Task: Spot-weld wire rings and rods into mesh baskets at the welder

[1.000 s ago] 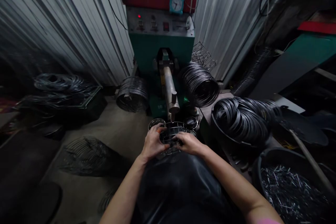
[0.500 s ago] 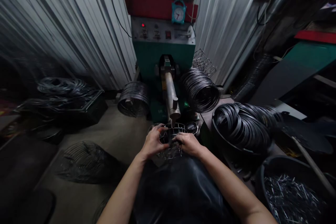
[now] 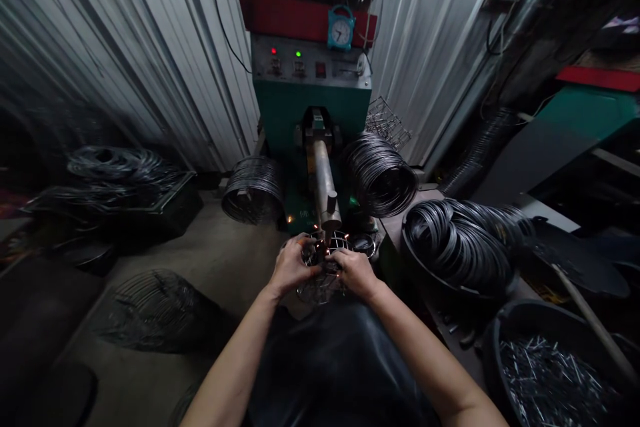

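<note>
Clamped from both sides: left hand (image 3: 294, 261) closed on the left of a round wire frame (image 3: 320, 292), right hand (image 3: 354, 270) on its right. Frame sits under the tip of the metal arm (image 3: 324, 170) on the green machine (image 3: 280, 107), sparks (image 3: 346, 235) around it. Red lamp (image 3: 274, 51) and green lamp (image 3: 299, 53) lit, far side

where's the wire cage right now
In the head view, the wire cage is just below centre, between the left hand and the right hand, at the near end of the metal arm.
</note>
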{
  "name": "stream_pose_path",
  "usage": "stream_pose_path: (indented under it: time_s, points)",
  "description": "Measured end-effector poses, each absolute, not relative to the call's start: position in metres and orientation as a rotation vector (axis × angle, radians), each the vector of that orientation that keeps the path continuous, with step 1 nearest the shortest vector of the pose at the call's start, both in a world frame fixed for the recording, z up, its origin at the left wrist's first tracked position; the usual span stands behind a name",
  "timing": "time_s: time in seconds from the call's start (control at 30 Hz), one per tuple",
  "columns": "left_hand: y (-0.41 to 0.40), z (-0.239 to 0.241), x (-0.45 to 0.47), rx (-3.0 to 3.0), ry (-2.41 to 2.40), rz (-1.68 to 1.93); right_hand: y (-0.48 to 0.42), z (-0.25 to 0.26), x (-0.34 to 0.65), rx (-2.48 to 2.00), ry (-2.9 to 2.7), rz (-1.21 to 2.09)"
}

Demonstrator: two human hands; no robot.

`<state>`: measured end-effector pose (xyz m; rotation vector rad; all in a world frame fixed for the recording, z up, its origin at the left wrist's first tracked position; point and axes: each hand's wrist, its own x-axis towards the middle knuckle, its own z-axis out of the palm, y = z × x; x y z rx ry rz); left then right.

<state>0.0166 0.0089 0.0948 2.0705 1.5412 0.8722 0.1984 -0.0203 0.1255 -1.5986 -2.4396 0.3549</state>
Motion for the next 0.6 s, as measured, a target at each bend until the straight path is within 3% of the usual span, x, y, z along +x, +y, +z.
stream_pose_path:
  time_s: [0.23,0.37,0.6]
  points:
    - [0.017,0.093,0.016,2.058,1.575,0.898,-0.013,0.123,0.196,-1.584,-2.378,0.384]
    - [0.019,0.094,0.016,2.072,1.551,0.91,-0.033,0.107,0.201,-1.47,-1.951,0.507]
    - [0.036,0.094,0.013,2.033,1.621,0.889,-0.084,0.049,0.229,-1.53,-0.919,1.362]
